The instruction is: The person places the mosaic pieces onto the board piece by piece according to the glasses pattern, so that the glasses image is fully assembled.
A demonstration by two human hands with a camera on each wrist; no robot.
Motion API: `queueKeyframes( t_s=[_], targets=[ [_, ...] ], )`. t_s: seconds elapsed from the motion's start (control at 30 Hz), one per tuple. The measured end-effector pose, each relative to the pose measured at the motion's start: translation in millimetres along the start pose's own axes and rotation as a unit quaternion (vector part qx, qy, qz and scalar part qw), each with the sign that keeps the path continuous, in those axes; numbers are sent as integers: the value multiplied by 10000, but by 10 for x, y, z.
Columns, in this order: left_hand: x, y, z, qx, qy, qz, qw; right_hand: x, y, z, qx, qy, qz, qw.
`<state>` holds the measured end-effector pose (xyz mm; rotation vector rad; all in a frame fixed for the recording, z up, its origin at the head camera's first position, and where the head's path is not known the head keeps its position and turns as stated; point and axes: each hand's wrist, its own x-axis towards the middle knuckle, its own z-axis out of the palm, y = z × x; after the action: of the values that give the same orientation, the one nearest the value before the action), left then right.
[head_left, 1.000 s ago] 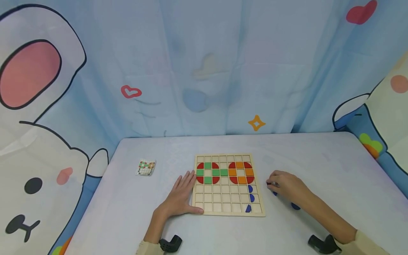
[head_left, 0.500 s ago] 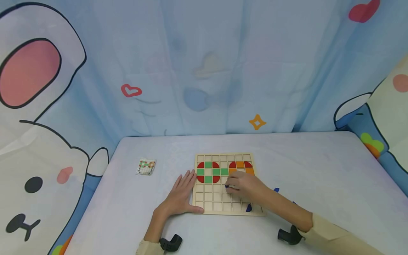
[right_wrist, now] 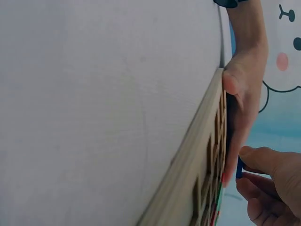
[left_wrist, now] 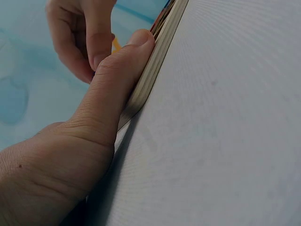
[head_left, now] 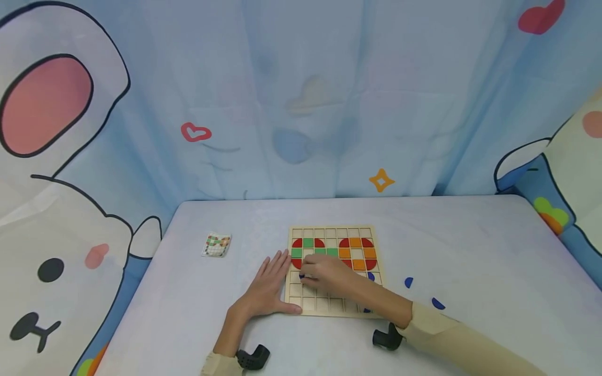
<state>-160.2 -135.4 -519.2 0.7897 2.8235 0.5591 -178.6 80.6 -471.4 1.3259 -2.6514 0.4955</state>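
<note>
A square wooden grid board (head_left: 308, 304) lies on the table, with red, green and orange pieces set in its upper rows. My left hand (head_left: 266, 287) rests at its left side, fingers straight along the edge and thumb (left_wrist: 115, 70) against the near corner. Over the left column, just below the red and green pieces, my right hand (head_left: 329, 272) pinches a small blue piece (right_wrist: 239, 167) between thumb and fingertips. Its full shape is hidden by the fingers. Blue pieces (head_left: 371, 276) also lie at the board's right side, partly covered by my right forearm.
Two loose blue pieces, one nearer the board (head_left: 408, 282) and a half-round one (head_left: 438, 303), lie on the table to the right. A small card (head_left: 217, 245) printed with a coloured grid pattern lies at the left. A blue patterned curtain (head_left: 226, 167) hangs behind the table.
My right hand has moved from the table right of the board leftward across it, carrying the blue piece to the left column. The left hand stays in place.
</note>
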Motion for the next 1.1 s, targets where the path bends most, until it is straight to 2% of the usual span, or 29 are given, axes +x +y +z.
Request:
queueKeyframes(
  t_s=[0.23, 0.53, 0.73, 0.83, 0.93, 1.1],
  targets=[
    [-7, -3, 6, -129, 78, 115, 9998, 77, -53, 107, -119, -304, 215, 9992],
    [-8, 7, -15, -66, 55, 90, 9999, 99, -71, 159, -353, -131, 229, 9990],
    [-4, -1, -4, -54, 30, 65, 10000, 70, -100, 109, -473, -215, 245, 9983],
    [-1, 3, -6, -81, -17, 20, 10000, -10, -123, -18, -335, -184, 391, 9985],
    [3, 5, -5, -71, -13, -9, 10000, -168, -93, -174, -202, 76, 472, 9987],
    [6, 1, 5, -89, -6, -94, 9999, -559, 132, -342, -499, 450, 627, 9958]
  ],
)
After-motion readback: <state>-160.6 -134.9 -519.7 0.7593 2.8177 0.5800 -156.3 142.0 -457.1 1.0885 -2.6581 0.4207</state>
